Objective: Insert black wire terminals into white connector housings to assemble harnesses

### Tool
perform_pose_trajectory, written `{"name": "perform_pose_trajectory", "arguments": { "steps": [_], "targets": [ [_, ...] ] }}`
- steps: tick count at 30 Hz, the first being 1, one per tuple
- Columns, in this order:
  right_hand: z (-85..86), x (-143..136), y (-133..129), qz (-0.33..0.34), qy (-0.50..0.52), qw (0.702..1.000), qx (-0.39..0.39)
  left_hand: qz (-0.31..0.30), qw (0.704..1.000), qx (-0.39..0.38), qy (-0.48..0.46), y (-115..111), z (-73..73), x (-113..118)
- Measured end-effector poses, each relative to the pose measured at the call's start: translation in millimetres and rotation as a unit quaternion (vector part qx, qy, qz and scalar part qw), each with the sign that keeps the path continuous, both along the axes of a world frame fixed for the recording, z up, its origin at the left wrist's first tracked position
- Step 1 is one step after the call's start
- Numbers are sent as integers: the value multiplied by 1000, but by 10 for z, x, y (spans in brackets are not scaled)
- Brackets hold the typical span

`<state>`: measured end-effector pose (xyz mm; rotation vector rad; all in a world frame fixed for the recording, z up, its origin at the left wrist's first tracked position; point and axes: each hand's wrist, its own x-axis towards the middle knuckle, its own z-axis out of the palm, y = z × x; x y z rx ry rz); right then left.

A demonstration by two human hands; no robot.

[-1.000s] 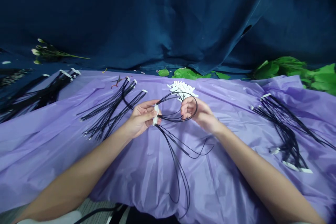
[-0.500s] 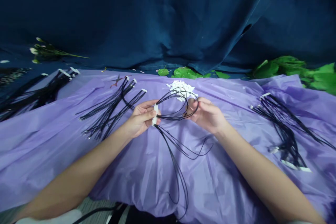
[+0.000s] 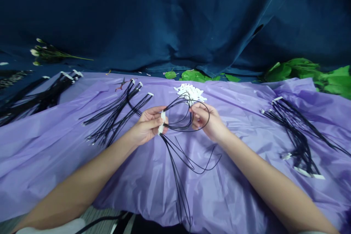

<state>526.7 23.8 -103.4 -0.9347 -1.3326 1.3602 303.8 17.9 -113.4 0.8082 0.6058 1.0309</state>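
My left hand [image 3: 150,125] is closed on a white plastic connector [image 3: 162,117], pinched between thumb and fingers. Thin black wires [image 3: 179,129] come out of it; some loop round to the right, while others hang loose over the purple sheet. At the right side of the loops, the fingertips of my right hand [image 3: 205,119] are pinched together on black wire. One wire loop passes across that hand. Just behind the loops lies a pile of small white connectors [image 3: 189,90].
Black wire bundles with white connectors [image 3: 109,111] lie left of my hands, with more at far left [image 3: 52,91] and right [image 3: 298,135]. Small scissors [image 3: 122,83] rest behind the left bundle. Green leaves [image 3: 194,76] and a white-flowered stem [image 3: 52,54] lie along the dark blue curtain [image 3: 164,22].
My right hand has moved slightly left, its fingers closing on the wire at the loops. The loops have shifted, and the hanging wires have swung a little. My left hand keeps its hold.
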Motion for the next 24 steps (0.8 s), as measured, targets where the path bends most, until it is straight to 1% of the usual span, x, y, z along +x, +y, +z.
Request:
{"name": "perform_pose_trajectory", "arguments": {
  "steps": [2, 3, 6, 7, 8, 9, 10, 11, 12, 13, 14, 15, 16, 18, 20, 22, 24],
  "targets": [
    [-59, 21, 20, -74, -123, 986, 89, 5, 1000, -1, 2, 4, -3, -2],
    [-85, 39, 30, -101, -156, 975, 121, 10, 1000, 0, 3, 7, -5, -1],
    [-122, 95, 48, -161, -205, 947, 187, 25, 1000, 1, 8, 21, -6, 10],
    [-119, 106, 50, -163, -220, 938, 214, 26, 1000, 1, 12, 26, -5, 14],
    [-108, 114, 52, -146, -223, 935, 234, 28, 1000, 1, 15, 31, -2, 17],
    [-92, 118, 54, -110, -207, 943, 237, 29, 999, 2, 16, 36, 3, 19],
    [-70, 121, 57, -56, -168, 960, 218, 31, 999, 5, 16, 40, 8, 18],
    [-46, 125, 60, 7, -111, 977, 180, 36, 999, 8, 16, 43, 14, 17],
    [-18, 132, 64, 67, -48, 989, 127, 42, 999, 11, 16, 46, 20, 15],
    [11, 141, 67, 113, 11, 991, 69, 47, 999, 13, 17, 48, 23, 13],
    [41, 155, 69, 149, 57, 987, 21, 51, 998, 14, 22, 50, 23, 12],
    [71, 170, 67, 175, 82, 981, -7, 52, 998, 13, 28, 53, 19, 12],
    [100, 185, 62, 192, 89, 977, -13, 52, 998, 13, 33, 56, 12, 12],
    [145, 206, 46, 197, 76, 977, 18, 51, 998, 16, 40, 63, -12, 13],
    [163, 202, 28, 173, 64, 981, 61, 51, 998, 21, 42, 70, -36, 12],
    [147, 175, 26, 113, 52, 989, 76, 51, 997, 24, 47, 74, -49, 9],
    [93, 143, 49, 39, 34, 996, 76, 51, 997, 24, 52, 71, -45, 6]
  ]
}}
